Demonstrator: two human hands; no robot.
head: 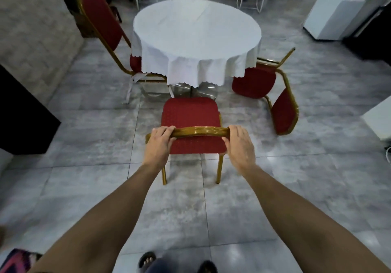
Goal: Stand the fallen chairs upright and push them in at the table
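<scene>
A red-cushioned chair with a gold frame (pixel 190 113) stands upright in front of me, its seat facing the round table with a white cloth (pixel 196 35). My left hand (pixel 159 143) grips the left end of its top rail and my right hand (pixel 239 144) grips the right end. The seat's front edge is just short of the tablecloth hem. A second red chair (pixel 281 111) lies on its side on the floor right of the table. A third red chair (pixel 101 20) stands upright at the table's left, its seat tucked under the cloth.
A grey brick wall and a dark block (pixel 23 113) close in on the left. White cabinets (pixel 338 16) stand at the back right, a white box edge (pixel 378 120) at the right. More chairs line the far wall. The floor is grey tile.
</scene>
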